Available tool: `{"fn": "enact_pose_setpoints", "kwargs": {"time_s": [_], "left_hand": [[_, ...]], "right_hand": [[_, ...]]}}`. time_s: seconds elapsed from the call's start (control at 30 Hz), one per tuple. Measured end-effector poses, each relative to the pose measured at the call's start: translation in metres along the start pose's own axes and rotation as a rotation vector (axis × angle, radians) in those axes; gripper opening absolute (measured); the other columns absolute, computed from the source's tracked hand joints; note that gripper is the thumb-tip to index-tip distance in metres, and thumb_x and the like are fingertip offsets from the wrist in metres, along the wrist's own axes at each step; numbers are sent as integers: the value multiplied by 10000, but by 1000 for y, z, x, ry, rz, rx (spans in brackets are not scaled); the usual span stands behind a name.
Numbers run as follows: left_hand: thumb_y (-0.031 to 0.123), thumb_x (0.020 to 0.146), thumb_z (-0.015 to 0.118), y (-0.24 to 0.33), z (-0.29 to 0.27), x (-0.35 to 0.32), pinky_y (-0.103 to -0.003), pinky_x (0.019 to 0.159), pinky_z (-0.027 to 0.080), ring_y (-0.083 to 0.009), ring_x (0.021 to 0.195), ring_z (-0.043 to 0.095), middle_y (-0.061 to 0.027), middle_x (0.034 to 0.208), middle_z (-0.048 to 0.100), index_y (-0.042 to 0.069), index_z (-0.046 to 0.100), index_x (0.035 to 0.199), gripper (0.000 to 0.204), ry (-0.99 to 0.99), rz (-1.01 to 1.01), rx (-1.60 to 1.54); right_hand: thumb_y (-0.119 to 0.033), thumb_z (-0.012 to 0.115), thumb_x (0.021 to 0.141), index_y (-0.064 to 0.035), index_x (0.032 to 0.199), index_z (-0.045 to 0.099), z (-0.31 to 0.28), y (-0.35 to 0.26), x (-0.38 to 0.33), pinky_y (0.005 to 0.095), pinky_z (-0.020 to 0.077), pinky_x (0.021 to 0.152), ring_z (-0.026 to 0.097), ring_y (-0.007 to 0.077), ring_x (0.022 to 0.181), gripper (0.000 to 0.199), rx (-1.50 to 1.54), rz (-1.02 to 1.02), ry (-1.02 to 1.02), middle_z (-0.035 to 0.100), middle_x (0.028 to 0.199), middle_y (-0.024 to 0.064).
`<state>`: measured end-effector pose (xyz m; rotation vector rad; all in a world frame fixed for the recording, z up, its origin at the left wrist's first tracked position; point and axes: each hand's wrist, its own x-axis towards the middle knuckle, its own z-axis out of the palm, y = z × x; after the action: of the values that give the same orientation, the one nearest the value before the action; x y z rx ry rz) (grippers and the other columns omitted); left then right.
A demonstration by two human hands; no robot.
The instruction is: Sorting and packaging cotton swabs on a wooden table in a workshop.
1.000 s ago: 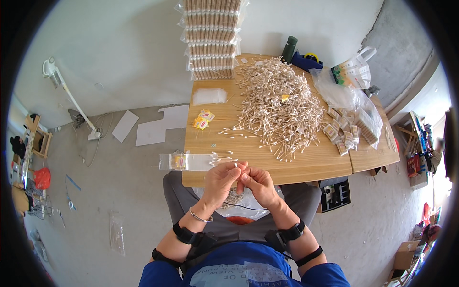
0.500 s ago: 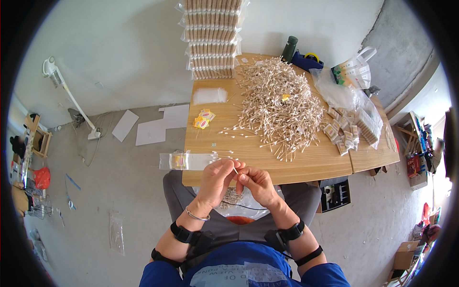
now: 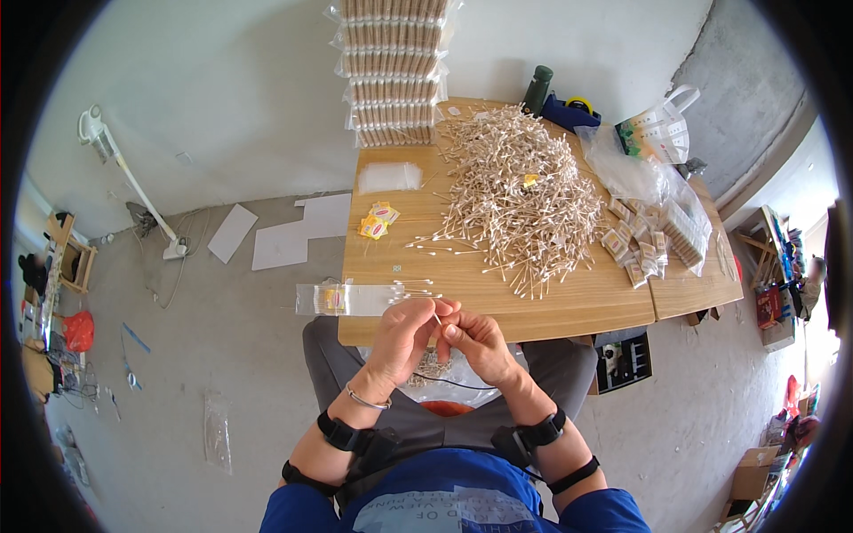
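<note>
Wooden and pale, the table (image 3: 569, 306) carries a big loose heap of cotton swabs (image 3: 520, 191) spread over its middle and far side. The person sits at its near edge with both hands raised just above their lap. The left hand (image 3: 404, 338) and the right hand (image 3: 480, 342) meet close together, fingertips touching, and the fingers of both are pinched on a small bunch of swabs (image 3: 435, 313) held between them (the bunch is thin and partly hidden by the fingers, so a count is not possible).

Just beside the left hand, a clear plastic sleeve (image 3: 342, 299) lies half on the near left corner of the table and juts out over the floor; a few swabs lie at its open end. A little farther in sit small yellow packets (image 3: 378, 219), and beyond them a flat clear bag (image 3: 388, 177). Against the wall at the far edge stands a tall stack of packed swab bags (image 3: 394, 71). On the right part of the table lie filled small packs (image 3: 635, 249) next to crumpled clear plastic. In the person's lap, below the hands, rests a clear bag (image 3: 449, 377) holding more swabs. White paper sheets (image 3: 284, 235) lie on the floor to the left.
</note>
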<state>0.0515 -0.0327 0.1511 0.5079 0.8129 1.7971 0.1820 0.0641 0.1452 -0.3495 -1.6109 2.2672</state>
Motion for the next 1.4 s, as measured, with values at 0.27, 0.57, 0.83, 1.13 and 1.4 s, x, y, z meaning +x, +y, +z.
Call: {"fn": "enact_pose_setpoints", "kwargs": {"time_s": [0.27,0.57,0.83,1.13,1.4], "left_hand": [[258,946,613,-6,-2,-1,-269,785,510,-143,890,625,-102,1041,683,43,686,954,228,22,27,61],[261,953,610,-17,-11,1,-310,884,503,-168,985,613,-115,1062,662,-10,651,1012,280,48,116,168],[185,911,670,-10,-7,-1,-298,827,513,-150,942,616,-113,1070,668,-15,677,1043,240,39,65,185],[128,894,674,-12,-11,-2,-296,832,543,-178,925,654,-119,1071,683,25,683,1055,191,18,56,64],[144,901,670,-7,-8,2,-277,789,546,-156,900,646,-99,1023,684,28,669,1064,200,51,116,164]], "right_hand": [[-186,538,990,-10,969,600,5,-5,0,254,477,711,585,110,711,188,105,70,18,618,756,46],[-191,545,990,-2,964,602,1,-2,1,236,482,649,581,92,664,199,27,44,37,627,739,37],[-174,532,995,8,997,610,0,-2,1,241,487,660,582,96,669,198,12,24,35,632,746,41],[-181,494,1009,10,993,605,-1,2,0,256,486,680,589,114,683,221,101,24,11,631,736,52],[-177,517,995,11,970,593,-6,-1,-3,264,482,681,604,147,684,205,24,60,-16,631,774,75]]}}
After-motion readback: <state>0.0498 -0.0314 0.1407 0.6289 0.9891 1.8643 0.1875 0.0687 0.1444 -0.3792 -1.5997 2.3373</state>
